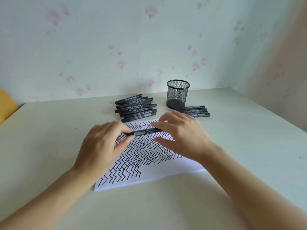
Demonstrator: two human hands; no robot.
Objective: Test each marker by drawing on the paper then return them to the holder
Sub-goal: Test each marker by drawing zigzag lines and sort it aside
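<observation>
A black marker (144,132) is held level above the white paper (149,177), which is covered in black zigzag lines. My left hand (101,146) pinches the marker's left end between thumb and fingers. My right hand (182,135) grips its right end, fingers curled over it. A black mesh holder (177,94) stands upright behind the paper, and nothing shows above its rim. A pile of black markers (135,107) lies left of the holder. A smaller row of markers (195,111) lies in front of the holder to its right.
The pale table (249,138) runs back to a flowered wall. Its left edge meets something yellow (6,107) at the far left. A small dark mark (299,157) sits on the table at the right.
</observation>
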